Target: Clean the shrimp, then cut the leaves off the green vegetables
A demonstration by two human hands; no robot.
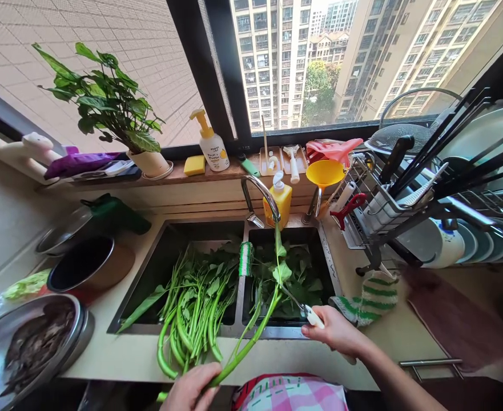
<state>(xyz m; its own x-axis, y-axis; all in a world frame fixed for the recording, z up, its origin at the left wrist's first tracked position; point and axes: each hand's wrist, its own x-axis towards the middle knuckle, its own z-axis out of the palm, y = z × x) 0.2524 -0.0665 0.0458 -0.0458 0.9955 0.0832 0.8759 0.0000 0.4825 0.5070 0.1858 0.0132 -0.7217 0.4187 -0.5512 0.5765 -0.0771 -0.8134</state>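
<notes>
My left hand (195,388) is closed round the lower end of a long green vegetable stem (251,337) that reaches up over the sink. My right hand (334,330) grips the white handle of a small knife (305,308), its blade touching the stem near the leaves. A bunch of the same green stems (191,311) lies across the front rim of the left sink basin (148,274). Cut leaves (296,282) fill the right basin.
A faucet (262,197) and yellow soap bottle (279,200) stand behind the sink. Left: a dark pot (88,265), a metal bowl (32,342). Right: a dish rack (414,194), a striped cloth (371,297). A plant (109,103) sits on the sill.
</notes>
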